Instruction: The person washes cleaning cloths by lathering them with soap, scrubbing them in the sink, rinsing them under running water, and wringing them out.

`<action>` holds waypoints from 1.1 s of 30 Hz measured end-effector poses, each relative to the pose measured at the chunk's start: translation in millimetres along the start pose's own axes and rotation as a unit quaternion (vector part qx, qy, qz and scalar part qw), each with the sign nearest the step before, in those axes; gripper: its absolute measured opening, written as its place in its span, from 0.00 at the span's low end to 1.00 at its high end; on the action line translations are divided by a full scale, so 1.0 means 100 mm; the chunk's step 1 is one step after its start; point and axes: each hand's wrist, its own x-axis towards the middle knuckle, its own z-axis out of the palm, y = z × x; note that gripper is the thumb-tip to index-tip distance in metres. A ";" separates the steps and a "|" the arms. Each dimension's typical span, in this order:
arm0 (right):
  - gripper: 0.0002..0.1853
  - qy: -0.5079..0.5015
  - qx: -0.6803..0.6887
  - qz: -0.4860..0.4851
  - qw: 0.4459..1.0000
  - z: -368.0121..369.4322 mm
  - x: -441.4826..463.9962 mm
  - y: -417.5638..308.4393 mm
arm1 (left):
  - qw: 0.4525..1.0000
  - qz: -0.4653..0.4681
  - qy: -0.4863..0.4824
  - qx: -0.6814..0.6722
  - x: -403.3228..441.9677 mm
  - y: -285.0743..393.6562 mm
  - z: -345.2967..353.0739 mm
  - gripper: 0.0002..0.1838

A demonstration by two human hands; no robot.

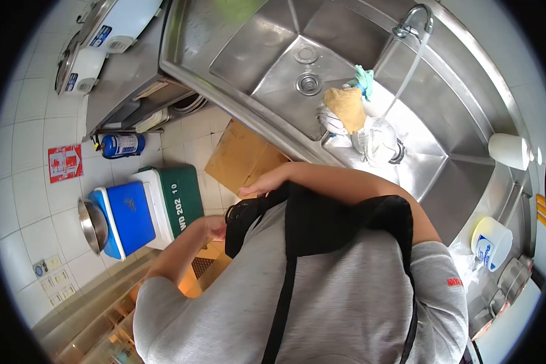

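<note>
A black apron (321, 227) hangs over the grey shirt, its side bunched toward the left. My left hand (215, 228) is at that bunched edge, with the fingers closed against the dark fabric and partly hidden by it. Just above, my right hand (270, 181) reaches across my body beside the apron's upper edge. Its visible fingers stretch toward the left, and the apron hides its lower side. A dark, lattice-like patch (235, 212) shows between the hands; I cannot make out what it is.
Water runs from a faucet (414, 27) into the steel sink (428, 142), near a tan cloth (344, 109), a teal cloth (363, 80) and a clear plastic-covered item (377, 142). Flattened cardboard (242, 156), a green cooler (181, 200) and a blue cooler (130, 215) stand left.
</note>
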 end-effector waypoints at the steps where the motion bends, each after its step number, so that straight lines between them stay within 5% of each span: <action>1: 0.41 0.015 0.022 -0.022 0.999 0.02 0.08 0.04 | 1.000 0.005 -0.009 0.009 -0.03 -0.03 0.07 0.20; 7: 0.47 0.028 0.036 0.009 0.999 0.05 0.18 0.05 | 0.999 0.030 -0.030 0.015 -0.14 -0.12 0.48 0.19; 10: 0.47 0.075 -0.069 -0.022 0.995 0.00 0.12 -0.04 | 0.998 0.040 -0.002 0.038 -0.15 -0.08 0.54 0.19; 13: 0.40 0.133 -0.125 -0.030 0.983 0.01 0.06 -0.07 | 0.997 0.042 0.018 0.063 -0.20 -0.05 0.58 0.19; 19: 0.34 0.351 -0.343 -0.100 0.865 0.14 -0.95 -0.46 | 0.988 0.048 0.067 0.130 -0.26 0.20 0.58 0.20; 21: 0.30 0.348 -0.168 -0.133 0.913 0.26 -1.63 -0.58 | 0.983 0.049 0.087 0.156 -0.23 0.35 0.61 0.20; 27: 0.21 0.549 0.091 -0.130 0.821 0.55 -3.01 0.39 | 0.970 0.070 0.134 0.188 0.09 0.75 0.18 0.17; 29: 0.22 0.618 0.043 -0.021 0.785 0.55 -3.20 1.09 | 0.934 0.024 0.230 0.273 0.03 1.13 0.06 0.15; 30: 0.21 0.607 0.025 0.055 0.792 0.57 -3.24 1.41 | 0.866 0.054 0.299 0.398 -0.02 1.38 -0.17 0.18; 31: 0.21 0.592 0.007 0.132 0.795 0.56 -3.25 1.72 | 0.775 0.084 0.361 0.512 -0.02 1.64 -0.30 0.22; 32: 0.22 0.574 0.005 0.136 0.807 0.51 -3.14 2.12 | 0.613 0.271 0.481 0.565 -0.24 1.84 0.02 0.21; 33: 0.23 0.556 0.003 0.140 0.819 0.48 -3.03 2.43 | 0.531 0.346 0.554 0.540 -0.35 2.13 0.35 0.18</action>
